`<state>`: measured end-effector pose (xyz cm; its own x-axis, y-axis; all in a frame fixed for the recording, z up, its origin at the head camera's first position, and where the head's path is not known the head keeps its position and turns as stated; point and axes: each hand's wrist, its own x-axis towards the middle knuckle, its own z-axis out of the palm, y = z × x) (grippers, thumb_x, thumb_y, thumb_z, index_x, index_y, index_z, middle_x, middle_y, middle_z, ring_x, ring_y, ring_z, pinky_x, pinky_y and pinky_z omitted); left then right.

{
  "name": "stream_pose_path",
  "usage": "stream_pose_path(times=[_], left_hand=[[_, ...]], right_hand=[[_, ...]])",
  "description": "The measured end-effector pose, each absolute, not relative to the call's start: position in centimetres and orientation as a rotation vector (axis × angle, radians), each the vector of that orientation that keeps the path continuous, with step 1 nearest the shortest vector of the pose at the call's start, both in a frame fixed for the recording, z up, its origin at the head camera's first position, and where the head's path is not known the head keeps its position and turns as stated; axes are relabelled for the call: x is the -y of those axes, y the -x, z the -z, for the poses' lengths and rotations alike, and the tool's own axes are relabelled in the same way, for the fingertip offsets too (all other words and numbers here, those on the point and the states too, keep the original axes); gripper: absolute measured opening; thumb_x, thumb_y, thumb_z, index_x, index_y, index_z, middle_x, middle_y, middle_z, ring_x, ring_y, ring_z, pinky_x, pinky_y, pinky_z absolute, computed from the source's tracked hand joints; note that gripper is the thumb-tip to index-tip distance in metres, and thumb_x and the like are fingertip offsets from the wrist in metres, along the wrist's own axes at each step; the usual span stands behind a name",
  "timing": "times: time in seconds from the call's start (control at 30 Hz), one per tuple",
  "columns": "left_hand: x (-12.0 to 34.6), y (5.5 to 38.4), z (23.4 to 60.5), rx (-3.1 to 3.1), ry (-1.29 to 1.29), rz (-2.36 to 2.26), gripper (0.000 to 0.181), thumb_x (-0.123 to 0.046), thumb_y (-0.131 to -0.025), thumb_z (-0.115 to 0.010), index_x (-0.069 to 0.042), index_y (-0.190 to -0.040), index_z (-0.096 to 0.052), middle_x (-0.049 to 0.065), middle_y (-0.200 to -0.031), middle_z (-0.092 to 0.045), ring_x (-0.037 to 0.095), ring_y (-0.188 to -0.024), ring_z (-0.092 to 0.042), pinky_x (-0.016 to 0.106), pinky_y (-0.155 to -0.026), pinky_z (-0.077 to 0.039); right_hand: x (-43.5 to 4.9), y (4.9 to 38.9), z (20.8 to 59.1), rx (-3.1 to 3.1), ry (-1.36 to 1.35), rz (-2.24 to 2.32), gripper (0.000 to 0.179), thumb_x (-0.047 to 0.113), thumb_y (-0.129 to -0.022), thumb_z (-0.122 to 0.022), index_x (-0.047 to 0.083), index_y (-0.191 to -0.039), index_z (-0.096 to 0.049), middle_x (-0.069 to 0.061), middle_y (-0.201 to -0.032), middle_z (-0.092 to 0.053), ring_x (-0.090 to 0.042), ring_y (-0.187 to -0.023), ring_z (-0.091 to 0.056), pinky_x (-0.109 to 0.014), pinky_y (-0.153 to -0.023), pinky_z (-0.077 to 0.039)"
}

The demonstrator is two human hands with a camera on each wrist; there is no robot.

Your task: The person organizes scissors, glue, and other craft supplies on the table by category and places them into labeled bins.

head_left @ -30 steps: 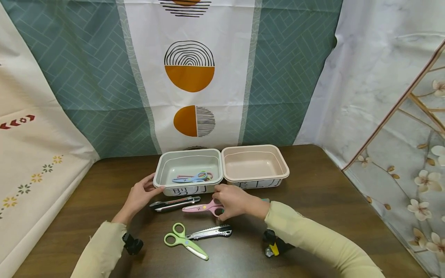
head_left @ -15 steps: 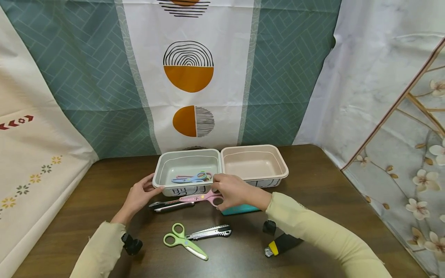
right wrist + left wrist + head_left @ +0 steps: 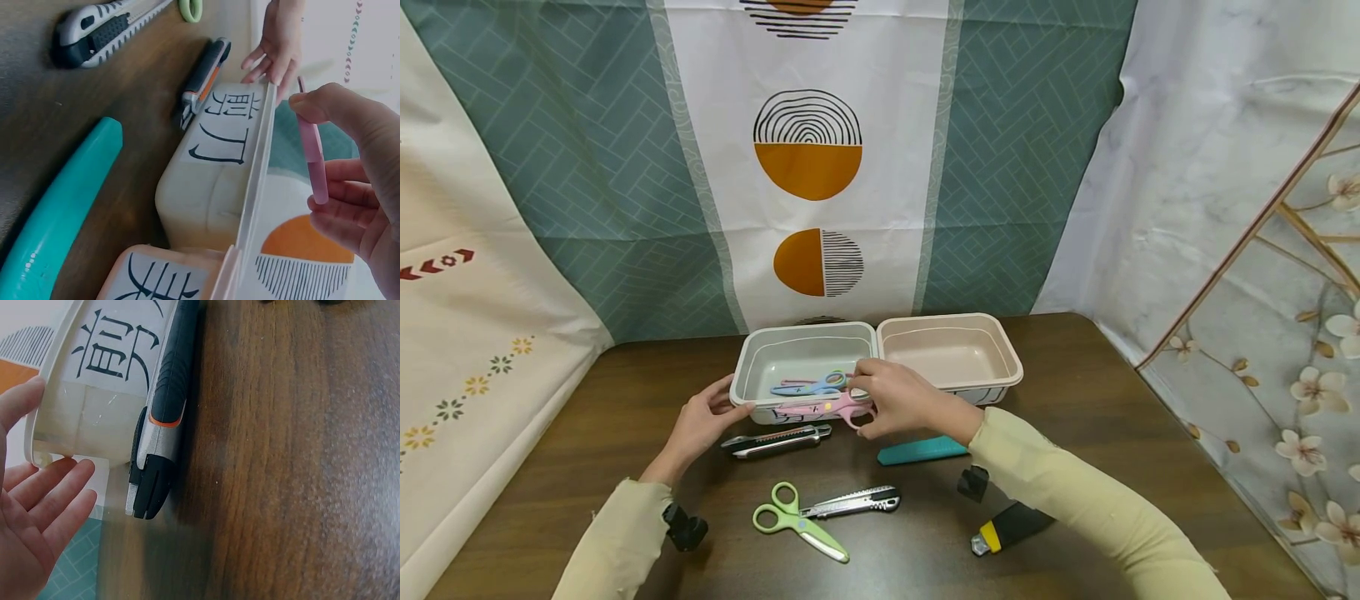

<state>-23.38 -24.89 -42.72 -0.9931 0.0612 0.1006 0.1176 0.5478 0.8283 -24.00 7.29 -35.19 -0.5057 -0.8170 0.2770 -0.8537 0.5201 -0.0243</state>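
My right hand (image 3: 901, 403) holds pink scissors (image 3: 820, 407) by the handles, level with the front rim of the grey-green bin (image 3: 808, 328). In the right wrist view, thumb and fingers pinch the pink scissors (image 3: 312, 153) beside the rim. My left hand (image 3: 702, 425) grips that bin's left front corner. In the left wrist view, the left hand's thumb touches the rim and its fingertips touch the wall. Blue scissors (image 3: 805, 387) lie inside the bin, with something reddish partly hidden behind them. A black utility knife (image 3: 777, 442) lies just in front of the bin.
A pinkish-beige bin (image 3: 951, 383) adjoins on the right; nothing shows inside. Green scissors (image 3: 800, 522), a silver utility knife (image 3: 852, 502), a teal tool (image 3: 922, 451) and a black-yellow knife (image 3: 1011, 528) lie on the wooden table (image 3: 1075, 417). Patterned cloth hangs behind.
My right hand has lifted the pink scissors off the table and carried them away from me to the bin's front rim, uncovering the teal tool. My left hand stays in place.
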Motion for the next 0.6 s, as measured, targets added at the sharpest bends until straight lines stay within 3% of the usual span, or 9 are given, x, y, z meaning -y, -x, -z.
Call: stream_pose_path(times=[0.6], left_hand=[[24.9, 23.4, 42.8, 2.702, 0.151, 1.455, 0.071, -0.033, -0.081, -0.067, -0.001, -0.137, -0.036, 0.024, -0.121, -0.055, 0.034, -0.103, -0.058, 0.043, -0.080, -0.049]], right_hand=[[-7.2, 27.0, 36.3, 2.565, -1.322, -0.346, 0.048, 0.035, -0.063, -0.076, 0.007, -0.101, -0.066, -0.003, -0.092, -0.054, -0.011, -0.074, -0.047, -0.023, -0.061, -0.041]])
